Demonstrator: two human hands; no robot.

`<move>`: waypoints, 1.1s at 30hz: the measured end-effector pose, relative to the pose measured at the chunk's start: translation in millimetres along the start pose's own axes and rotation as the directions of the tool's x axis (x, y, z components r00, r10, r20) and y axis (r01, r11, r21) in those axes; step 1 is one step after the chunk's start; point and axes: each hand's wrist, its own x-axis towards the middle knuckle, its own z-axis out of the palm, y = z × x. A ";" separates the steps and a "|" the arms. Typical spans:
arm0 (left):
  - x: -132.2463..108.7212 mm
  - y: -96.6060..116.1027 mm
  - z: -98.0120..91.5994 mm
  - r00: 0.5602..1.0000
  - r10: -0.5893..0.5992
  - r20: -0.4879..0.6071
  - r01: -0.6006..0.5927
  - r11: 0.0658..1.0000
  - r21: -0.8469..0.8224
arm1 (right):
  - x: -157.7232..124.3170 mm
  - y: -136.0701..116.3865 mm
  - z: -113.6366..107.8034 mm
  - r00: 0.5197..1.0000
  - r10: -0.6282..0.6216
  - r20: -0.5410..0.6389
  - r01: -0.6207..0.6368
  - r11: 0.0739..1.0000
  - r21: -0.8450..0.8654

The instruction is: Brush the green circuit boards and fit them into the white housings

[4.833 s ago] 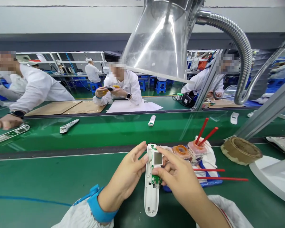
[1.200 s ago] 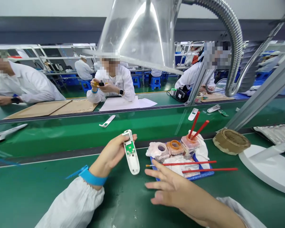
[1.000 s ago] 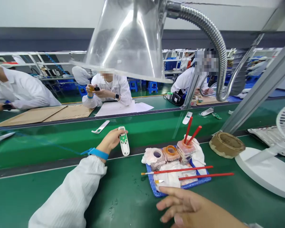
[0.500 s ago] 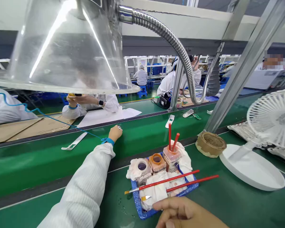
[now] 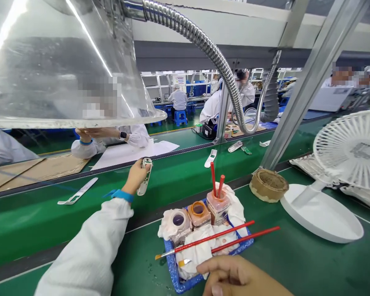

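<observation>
My left hand (image 5: pixel 136 176), a blue strap at its wrist, reaches over the green conveyor belt. It is closed on one end of a long white plastic housing (image 5: pixel 144 186) that shows circuit-board parts inside. At the bottom, my right hand (image 5: pixel 234 275) hangs by the near edge of a blue tray (image 5: pixel 172 269), fingers loosely bent and index finger stretched out, with nothing visible in it. Two red-handled brushes (image 5: pixel 218 237) lie across the tray over white cloths (image 5: pixel 200 246). Behind them stand an uncovered bottle (image 5: pixel 179 230), an orange-necked bottle (image 5: pixel 200 218) and a bottle with red sticks (image 5: pixel 218 207).
White plastic covers (image 5: pixel 79 192) and a green circuit board (image 5: pixel 246 150) lie on the belt. A brown tape roll (image 5: pixel 269 186) and a white fan (image 5: pixel 351 152) stand at right. A clear lamp hood (image 5: pixel 105 94) hangs upper left. Co-workers sit across the belt.
My left hand has moved left and turned, bringing the white housing into clear sight. My right hand stays nearly still. The view has shifted slightly.
</observation>
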 end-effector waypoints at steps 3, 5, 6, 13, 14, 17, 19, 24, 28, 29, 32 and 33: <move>-48.0 19.4 -39.3 0.999 0.036 0.006 -0.033 0.963 -0.269 | 0.9 -5.3 5.1 0.997 -0.071 0.015 0.072 0.992 -0.102; -91.9 36.2 -61.0 0.998 0.004 0.064 0.038 0.767 -0.640 | 4.0 -11.7 14.9 0.986 -0.161 0.040 0.166 0.966 -0.198; -114.7 45.2 -68.8 0.990 -0.022 0.138 0.122 0.609 -0.784 | 6.7 -15.6 21.9 0.976 -0.216 0.038 0.219 0.945 -0.243; -224.9 76.3 -71.0 0.931 0.159 0.330 0.247 0.391 -0.886 | 28.8 -36.5 79.6 0.826 -0.559 0.068 0.561 0.804 -0.197; -231.3 75.9 -68.1 0.935 0.178 0.306 0.218 0.392 -0.894 | 30.1 -36.3 84.4 0.819 -0.571 0.058 0.569 0.796 -0.206; -241.3 76.3 -62.1 0.954 0.197 0.225 0.132 0.397 -0.908 | 30.8 -33.2 90.9 0.806 -0.592 0.018 0.577 0.778 -0.248; -242.9 79.6 -60.3 0.965 0.194 0.176 0.082 0.414 -0.907 | 30.6 -32.3 91.3 0.784 -0.621 0.017 0.605 0.757 -0.248; -237.5 89.8 -52.7 0.979 0.158 0.131 0.058 0.402 -0.914 | 34.6 -40.0 91.7 0.729 -0.682 -0.060 0.641 0.710 -0.290; -227.2 90.9 -40.5 0.988 0.099 0.123 0.084 0.330 -0.940 | 46.4 -44.5 86.2 0.743 -0.658 -0.122 0.625 0.748 -0.225; -224.2 90.1 -37.9 0.987 0.080 0.138 0.107 0.311 -0.944 | 49.7 -43.9 83.3 0.762 -0.631 -0.146 0.602 0.773 -0.199; -216.2 86.6 -34.4 0.979 0.011 0.205 0.196 0.250 -0.948 | 57.2 -38.9 74.5 0.840 -0.514 -0.176 0.491 0.857 -0.157; -214.2 85.3 -34.7 0.976 -0.011 0.220 0.216 0.236 -0.947 | 58.6 -37.0 72.5 0.856 -0.489 -0.165 0.458 0.868 -0.193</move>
